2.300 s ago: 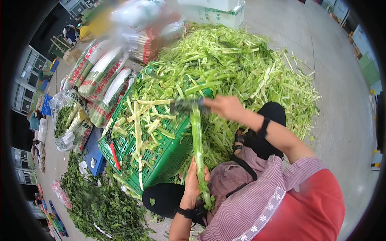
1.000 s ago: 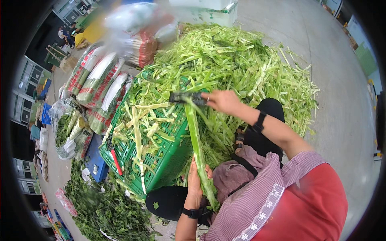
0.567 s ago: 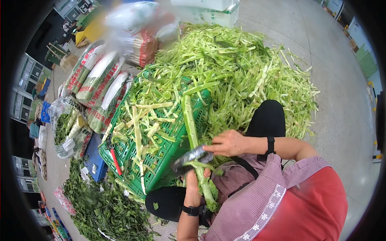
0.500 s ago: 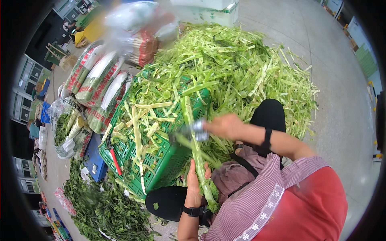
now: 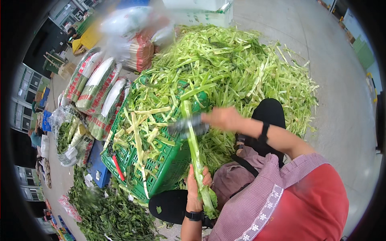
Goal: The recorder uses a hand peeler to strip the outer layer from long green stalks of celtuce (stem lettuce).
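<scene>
A long pale-green celtuce stem (image 5: pixel 194 150) stands slanted in front of me, its leafy end low by my lap. My left hand (image 5: pixel 197 182) is closed around its lower part. Higher up, my right hand (image 5: pixel 225 119) grips a grey peeler (image 5: pixel 187 126), smeared by motion, which lies across the upper stem. Left of the stem is a tilted green plastic crate (image 5: pixel 167 176), its top strewn with peel strips (image 5: pixel 138 138). A red-handled tool (image 5: pixel 118 168) rests along the crate's left side, its dark end partly hidden.
A large heap of green peelings (image 5: pixel 241 68) spreads beyond the crate. Packed sacks (image 5: pixel 96 86) and a plastic bag of stems (image 5: pixel 72 134) sit at the left. Dark leaves (image 5: pixel 112 213) cover the floor at lower left. A white box (image 5: pixel 201 14) stands at the back.
The peeler and my right hand have shifted slightly left across the stem. A loose strip seen below the peeler earlier no longer shows there. My left hand keeps its hold.
</scene>
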Demonstrator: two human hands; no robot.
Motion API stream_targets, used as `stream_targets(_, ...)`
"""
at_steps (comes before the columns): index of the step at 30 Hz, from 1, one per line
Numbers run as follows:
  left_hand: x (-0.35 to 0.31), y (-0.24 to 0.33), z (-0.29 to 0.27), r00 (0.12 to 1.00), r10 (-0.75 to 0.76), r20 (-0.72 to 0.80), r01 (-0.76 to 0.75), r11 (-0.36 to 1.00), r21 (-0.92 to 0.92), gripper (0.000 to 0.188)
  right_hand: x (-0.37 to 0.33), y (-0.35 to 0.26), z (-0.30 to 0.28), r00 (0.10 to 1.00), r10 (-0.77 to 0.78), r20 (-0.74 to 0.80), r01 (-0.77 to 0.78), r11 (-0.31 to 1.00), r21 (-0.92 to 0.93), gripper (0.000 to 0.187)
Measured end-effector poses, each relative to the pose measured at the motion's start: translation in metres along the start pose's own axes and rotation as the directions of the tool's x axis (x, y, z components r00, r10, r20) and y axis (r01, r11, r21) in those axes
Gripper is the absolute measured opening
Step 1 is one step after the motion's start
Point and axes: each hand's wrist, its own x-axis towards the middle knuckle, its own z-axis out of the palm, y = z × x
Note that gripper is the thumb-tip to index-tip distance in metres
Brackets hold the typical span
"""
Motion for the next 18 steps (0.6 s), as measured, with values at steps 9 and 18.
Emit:
stream_targets(9, -0.004, -0.005, 0.003, 0.988, 0.114, -0.103, -0.119, 0.992, -0.047, 0.043, -0.016, -0.015, -0.014, 0.995, 0.074, -0.073, -0.055, 0.97, 0.238, 0.044)
stream_targets(18, -0.006, -0.01, -0.011, 0.991, 0.083, 0.102, -0.084, 0.996, 0.012, 0.038, 0.001, 0.065, 0.014, 0.857, 0.504, -0.104, -0.494, 0.863, 0.105, 0.037)
